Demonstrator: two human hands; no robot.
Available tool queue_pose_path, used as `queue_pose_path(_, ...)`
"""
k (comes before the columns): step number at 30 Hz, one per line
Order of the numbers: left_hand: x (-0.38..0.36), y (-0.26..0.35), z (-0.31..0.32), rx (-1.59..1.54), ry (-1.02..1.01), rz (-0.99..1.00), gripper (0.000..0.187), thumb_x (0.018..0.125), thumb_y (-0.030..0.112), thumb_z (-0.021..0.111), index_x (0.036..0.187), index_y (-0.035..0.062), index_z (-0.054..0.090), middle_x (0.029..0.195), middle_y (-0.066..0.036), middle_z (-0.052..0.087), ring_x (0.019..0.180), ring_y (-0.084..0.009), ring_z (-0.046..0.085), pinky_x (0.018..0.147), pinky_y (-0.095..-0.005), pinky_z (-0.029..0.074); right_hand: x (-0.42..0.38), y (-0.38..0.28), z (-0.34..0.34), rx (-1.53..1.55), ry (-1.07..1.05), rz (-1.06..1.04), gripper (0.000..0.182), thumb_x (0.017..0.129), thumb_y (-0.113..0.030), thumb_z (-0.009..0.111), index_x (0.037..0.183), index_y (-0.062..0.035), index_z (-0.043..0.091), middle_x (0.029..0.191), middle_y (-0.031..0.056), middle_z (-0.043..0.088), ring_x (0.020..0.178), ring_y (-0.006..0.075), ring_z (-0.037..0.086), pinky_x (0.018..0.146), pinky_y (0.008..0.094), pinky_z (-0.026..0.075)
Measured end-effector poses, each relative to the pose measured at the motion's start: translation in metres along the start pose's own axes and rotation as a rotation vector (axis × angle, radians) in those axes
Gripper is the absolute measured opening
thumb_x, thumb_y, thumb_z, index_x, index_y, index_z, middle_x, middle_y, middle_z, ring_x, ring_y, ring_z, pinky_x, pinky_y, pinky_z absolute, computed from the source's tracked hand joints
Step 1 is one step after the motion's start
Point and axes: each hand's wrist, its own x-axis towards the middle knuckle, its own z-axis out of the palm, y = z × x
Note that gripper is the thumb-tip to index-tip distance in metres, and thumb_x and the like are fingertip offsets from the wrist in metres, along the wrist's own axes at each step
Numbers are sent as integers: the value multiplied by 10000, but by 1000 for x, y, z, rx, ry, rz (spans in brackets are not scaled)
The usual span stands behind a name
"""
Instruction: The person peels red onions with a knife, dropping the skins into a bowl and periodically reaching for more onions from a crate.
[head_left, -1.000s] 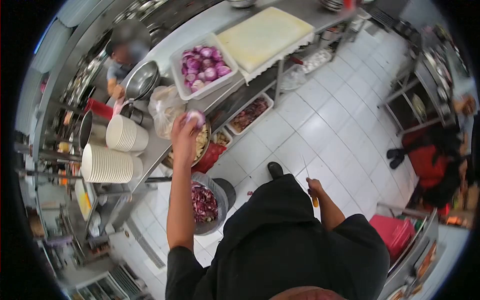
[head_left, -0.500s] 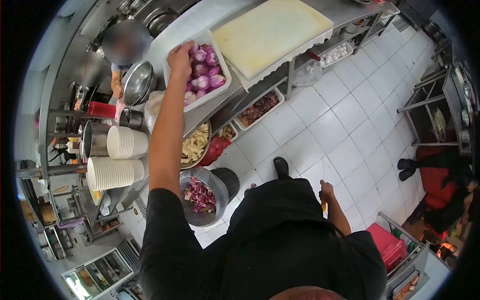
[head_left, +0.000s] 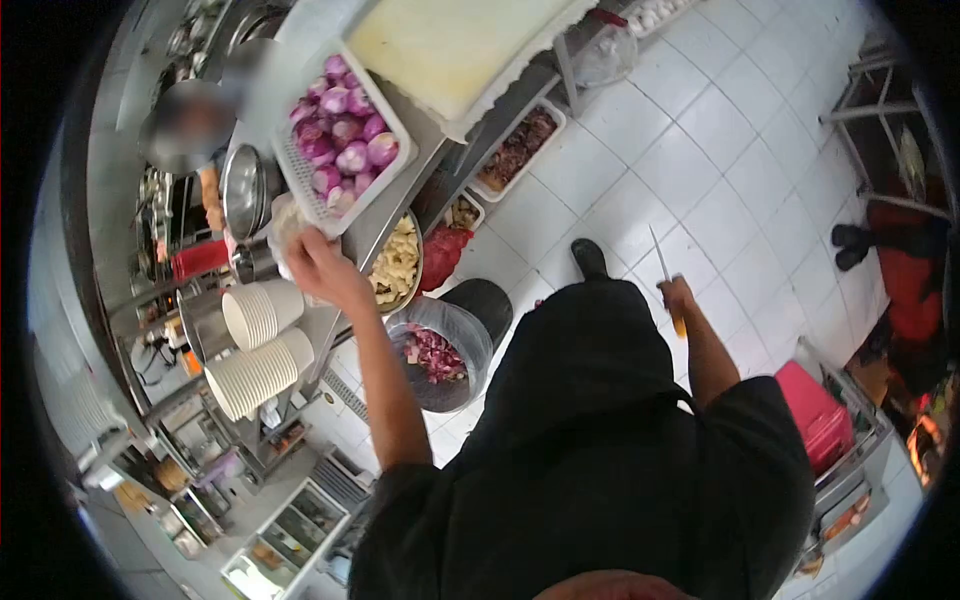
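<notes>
Left hand (head_left: 325, 268): at plastic bag (head_left: 288, 235); I cannot tell if gripping.
Right hand (head_left: 677, 292): clamped on knife (head_left: 681, 327), blade pointing far.
Onions (head_left: 345, 130): in tub (head_left: 375, 190), beyond left hand.

Knife (head_left: 659, 252): thin blade, yellow handle, tip toward frame top, right of centre. Onions (head_left: 340, 130): purple-white, glossy, heaped upper left. Bag (head_left: 283, 222): pale, crumpled, left of centre.

From here I see a steel counter (head_left: 425, 145) carrying a white perforated onion crate (head_left: 298, 175), a crumpled plastic bag (head_left: 285, 222), nested white tubs (head_left: 260, 314), and a cloth (head_left: 466, 124) beneath a cutting board (head_left: 440, 45). On the tiled floor (head_left: 600, 155) I see a lined bucket (head_left: 472, 342).
</notes>
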Motion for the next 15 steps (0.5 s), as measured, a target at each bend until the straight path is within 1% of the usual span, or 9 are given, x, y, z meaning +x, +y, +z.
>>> queue_pose_path(1, -19, -34, -12, 66, -53, 8, 210, 902, 146, 656, 1015, -24, 607, 964, -65, 609, 837, -150, 552, 732, -304, 471, 17, -5, 3, -288, -119, -358, 251, 808, -187, 624, 948, 17, 578, 734, 182, 644, 685, 295, 634, 595, 400, 496)
queue_pose_path(3, -44, -72, -25, 250, -164, 31, 229, 882, 151, 683, 1018, -17, 607, 987, -74, 603, 836, -168, 544, 735, -313, 455, 50, -18, 9, -916, 73, -1249, 288, 816, -203, 588, 876, 69, 515, 636, 150, 586, 532, 234, 580, 461, 381, 457)
queue_pose_path(5, -52, -86, -32, 495, -272, 67, 252, 865, 156, 705, 1028, -11, 609, 1022, -88, 599, 852, -182, 541, 757, -316, 453, 30, -80, 13, -536, -79, -1078, 292, 840, -214, 590, 864, 68, 521, 616, 132, 571, 505, 220, 564, 447, 370, 450)
queue_pose_path(6, -48, -89, -37, 639, -350, 71, 331, 844, 171, 728, 1094, -13, 610, 1111, -153, 597, 942, -263, 575, 830, -352, 471, 16, -115, 14, -260, -223, -876, 295, 853, -220, 591, 858, 68, 524, 606, 124, 564, 492, 213, 556, 440, 365, 447)
queue_pose_path(9, -30, -115, -49, 868, -546, 467, 417, 838, 181, 730, 1182, -12, 594, 1173, -204, 586, 1044, -343, 579, 905, -408, 466, -33, -235, 16, 404, -492, -284, 315, 886, -237, 597, 888, 69, 520, 590, 105, 544, 464, 195, 534, 427, 349, 442)
queue_pose_path(11, -27, -112, -47, 871, -610, 360, 410, 838, 166, 724, 1192, -8, 613, 1182, -236, 581, 1097, -391, 563, 935, -460, 450, -29, -264, 43, 548, -458, -211, 238, 888, -184, 592, 763, 5, 519, 589, 82, 509, 513, 178, 542, 402, 328, 430)
queue_pose_path(13, -23, -114, -46, 871, -655, 323, 373, 842, 153, 718, 1167, -10, 633, 1167, -229, 591, 1091, -384, 565, 945, -463, 445, -31, -294, 62, 634, -497, -144, 257, 885, -196, 598, 780, 28, 526, 607, 117, 549, 499, 201, 557, 422, 342, 453)
queue_pose_path(14, -23, -115, -43, 948, -629, 419, 293, 846, 130, 713, 1094, -21, 676, 1099, -211, 623, 1032, -367, 595, 897, -438, 479, -26, -303, 71, 635, -559, -189, 257, 890, -195, 591, 797, 37, 529, 627, 131, 563, 500, 208, 563, 425, 344, 457)
queue_pose_path(15, -21, -114, -41, 961, -619, 367, 281, 845, 126, 715, 1080, -23, 682, 1079, -205, 630, 996, -358, 606, 866, -424, 492, -17, -310, 82, 637, -621, -235, 258, 895, -194, 584, 813, 45, 532, 648, 145, 577, 501, 215, 570, 428, 347, 461)
